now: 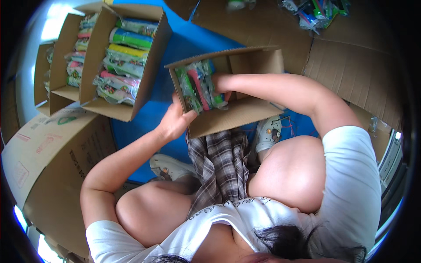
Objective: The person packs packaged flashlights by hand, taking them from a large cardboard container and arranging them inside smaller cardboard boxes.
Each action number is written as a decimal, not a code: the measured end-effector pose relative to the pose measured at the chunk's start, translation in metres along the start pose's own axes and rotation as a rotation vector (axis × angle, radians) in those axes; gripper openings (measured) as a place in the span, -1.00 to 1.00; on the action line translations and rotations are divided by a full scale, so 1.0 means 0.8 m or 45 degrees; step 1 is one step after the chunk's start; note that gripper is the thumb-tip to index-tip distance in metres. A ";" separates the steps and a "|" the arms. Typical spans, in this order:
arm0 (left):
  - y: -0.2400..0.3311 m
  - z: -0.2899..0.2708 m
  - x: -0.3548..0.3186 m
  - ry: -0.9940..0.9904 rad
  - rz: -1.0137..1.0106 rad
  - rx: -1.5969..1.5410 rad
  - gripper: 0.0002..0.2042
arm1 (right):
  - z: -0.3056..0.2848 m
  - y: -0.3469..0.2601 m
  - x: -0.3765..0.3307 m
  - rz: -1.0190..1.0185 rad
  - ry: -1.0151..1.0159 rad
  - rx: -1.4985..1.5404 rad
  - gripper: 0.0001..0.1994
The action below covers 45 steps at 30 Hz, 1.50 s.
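Note:
A small open cardboard box (250, 118) sits tilted in front of me, above my lap. Several clear-wrapped packs (199, 85) in green, pink and blue stand in a row against its left end. My left hand (176, 119) is closed on the box's lower left corner, thumb over the edge. Inside the box, my right hand (222, 84) grips the rightmost pack, blue and green; its fingertips are partly hidden by the pack. The right part of the box, behind my forearm, shows bare cardboard.
Cardboard boxes (86, 94) filled with rows of similar packs stand at the upper left. A large carton (66, 162) is beside my left arm. Flattened cardboard (351, 65) lies at the right, with loose wrapped packs (318, 15) at its far side. Blue sheeting (184, 37) covers the floor.

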<state>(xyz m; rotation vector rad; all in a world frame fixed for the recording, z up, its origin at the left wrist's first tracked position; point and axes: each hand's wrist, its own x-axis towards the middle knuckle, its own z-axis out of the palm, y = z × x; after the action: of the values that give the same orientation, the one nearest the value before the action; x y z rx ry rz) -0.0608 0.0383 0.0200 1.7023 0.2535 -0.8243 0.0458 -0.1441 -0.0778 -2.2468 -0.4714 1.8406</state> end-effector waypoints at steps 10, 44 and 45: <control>0.116 -0.054 -0.059 -0.314 0.239 1.060 -0.54 | -0.207 -0.065 -0.201 -0.502 0.280 0.442 -0.70; 0.025 0.055 0.085 -0.855 0.247 1.987 -0.29 | -0.057 0.024 -0.102 0.006 0.177 0.726 -0.59; 0.025 0.054 0.085 -0.858 0.235 1.984 -0.28 | -0.059 0.031 -0.085 0.062 0.207 0.761 -0.62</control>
<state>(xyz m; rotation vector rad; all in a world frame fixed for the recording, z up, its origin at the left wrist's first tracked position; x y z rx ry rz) -0.0171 -0.0244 -0.0116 2.5483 -1.3141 -1.5533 0.0832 -0.1901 -0.0143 -1.9694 0.1515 1.5303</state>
